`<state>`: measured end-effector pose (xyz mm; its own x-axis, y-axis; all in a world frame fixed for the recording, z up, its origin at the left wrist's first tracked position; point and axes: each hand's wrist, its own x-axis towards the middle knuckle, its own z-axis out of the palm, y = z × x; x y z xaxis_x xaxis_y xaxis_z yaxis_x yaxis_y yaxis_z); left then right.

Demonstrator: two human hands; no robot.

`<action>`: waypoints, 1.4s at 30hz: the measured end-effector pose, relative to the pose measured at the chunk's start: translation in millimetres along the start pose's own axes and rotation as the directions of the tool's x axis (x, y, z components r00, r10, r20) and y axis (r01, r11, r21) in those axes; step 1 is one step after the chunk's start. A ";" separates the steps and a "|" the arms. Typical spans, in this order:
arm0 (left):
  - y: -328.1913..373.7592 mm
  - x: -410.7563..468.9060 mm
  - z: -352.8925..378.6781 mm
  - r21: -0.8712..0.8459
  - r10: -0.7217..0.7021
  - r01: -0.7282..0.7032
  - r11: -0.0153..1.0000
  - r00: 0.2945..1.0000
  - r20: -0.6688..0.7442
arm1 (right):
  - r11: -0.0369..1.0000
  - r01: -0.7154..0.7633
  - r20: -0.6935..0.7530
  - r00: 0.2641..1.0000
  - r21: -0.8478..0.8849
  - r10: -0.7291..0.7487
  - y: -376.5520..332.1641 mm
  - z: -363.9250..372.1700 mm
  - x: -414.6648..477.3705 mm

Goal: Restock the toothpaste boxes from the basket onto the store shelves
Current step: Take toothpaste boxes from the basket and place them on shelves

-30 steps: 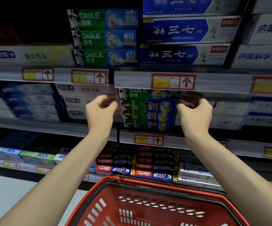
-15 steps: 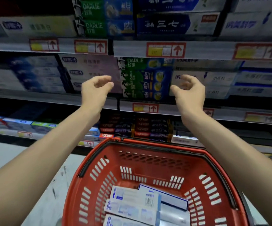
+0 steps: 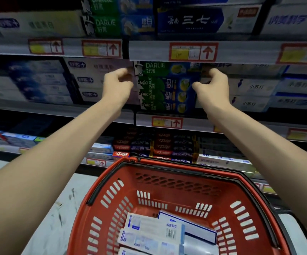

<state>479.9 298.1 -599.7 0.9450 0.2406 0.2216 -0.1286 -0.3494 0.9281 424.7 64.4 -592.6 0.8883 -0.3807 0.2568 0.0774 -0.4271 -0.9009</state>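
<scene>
2 curled hands, left hand (image 3: 117,85) and right hand (image 3: 212,85), top DARLIE box (image 3: 167,68) between them; grip, cannot tell. Light, stiff card, likely: pinch its ends.

You're facing tiered, grey-fronted store shelves (image 3: 149,50); red-framed price tags (image 3: 193,51) w/ yellow patches & up arrows sit along their edges. Btm left you've got pale grey floor (image 3: 44,208) w/ dark scuffs. Light's dim, top-left corner nearly black.
</scene>
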 end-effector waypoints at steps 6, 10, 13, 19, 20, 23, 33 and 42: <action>8.5 -7.5 3.3 -0.081 0.020 -0.022 0.996 1.000 -0.024 | 0.998 0.011 -0.029 1.000 0.059 -0.009 2.3 4.0 0.5; 16.4 -18.8 0.6 -0.148 0.070 -0.087 0.985 0.991 -0.115 | 0.994 0.072 -0.086 0.994 0.081 -0.065 1.6 3.9 -6.7; 16.0 -26.3 -4.0 -0.182 0.087 -0.113 0.977 0.986 -0.145 | 0.987 0.063 -0.111 0.993 0.151 -0.046 2.0 4.5 -15.4; 14.7 -33.4 -9.3 -0.331 -0.017 -0.015 0.944 0.995 -0.094 | 0.955 0.076 -0.131 0.991 0.286 -0.040 2.0 6.8 -26.8; 14.6 -34.7 -11.0 -0.336 -0.019 -0.013 0.942 0.995 -0.094 | 0.949 0.085 -0.129 0.990 0.304 -0.047 2.8 6.5 -29.1; 14.5 -36.9 -16.3 -0.336 -0.027 -0.008 0.942 0.995 -0.097 | 0.931 0.108 -0.127 0.990 0.350 -0.067 4.4 5.3 -34.1; 10.3 -42.1 -26.0 -0.337 -0.077 0.049 0.940 0.995 -0.069 | 0.883 -0.017 -0.069 0.996 0.470 0.055 0.3 4.7 -37.1; 3.0 -46.7 -29.0 -0.419 -0.059 0.053 0.907 0.998 -0.003 | 0.828 -0.179 0.002 0.978 0.531 0.210 0.7 4.8 -35.7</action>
<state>426.7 312.1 -598.6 0.9500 0.2639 0.1671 -0.1930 0.0752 0.9783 395.2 81.6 -604.1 0.8858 -0.4600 0.0610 0.1454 0.1503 -0.9779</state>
